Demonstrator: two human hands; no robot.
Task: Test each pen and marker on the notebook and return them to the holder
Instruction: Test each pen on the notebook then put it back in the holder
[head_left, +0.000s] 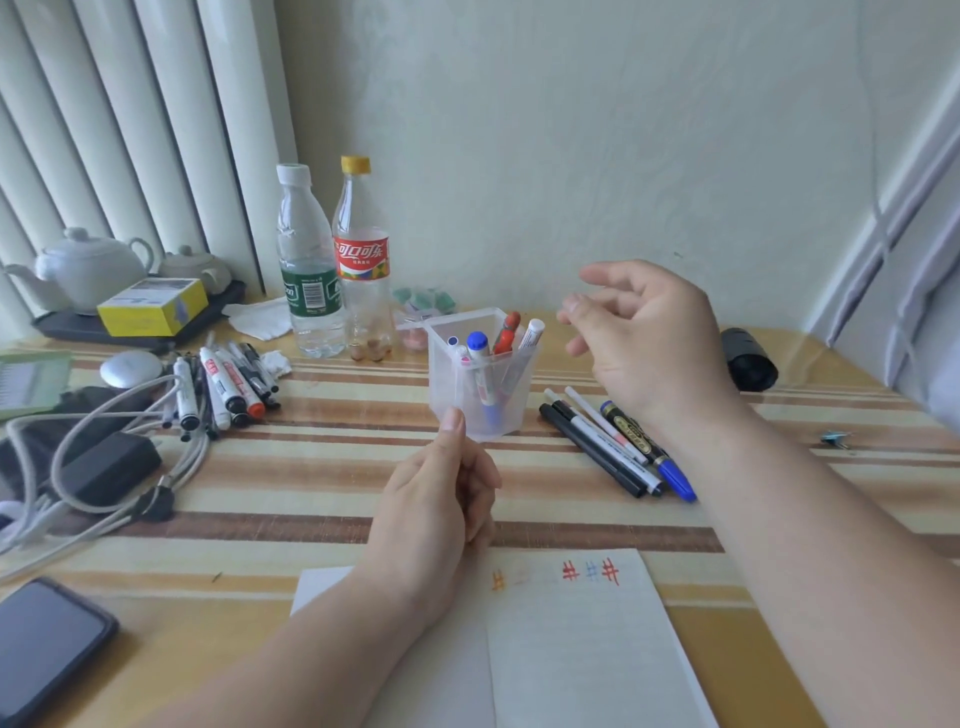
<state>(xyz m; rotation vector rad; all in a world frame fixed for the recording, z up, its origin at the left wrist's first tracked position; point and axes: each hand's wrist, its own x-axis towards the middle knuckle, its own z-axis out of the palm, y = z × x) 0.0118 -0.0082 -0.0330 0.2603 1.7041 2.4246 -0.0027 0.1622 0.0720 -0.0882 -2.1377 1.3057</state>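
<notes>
R hand (641, 332) loosely spread, empty, beside holder (480, 374), desk (291, 483) centre.
L hand (441, 499) thumb on holder, prob steadying; grip unclear.

Striped table (311, 467): holder (451, 382), pens (613, 447), notebook (571, 649), bottles (311, 270).

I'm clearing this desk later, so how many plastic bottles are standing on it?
2. A water bottle with a white cap and green label stands behind and left of the pen holder. A Coca-Cola bottle with a yellow cap stands just right of the first. None seems hidden.
</notes>
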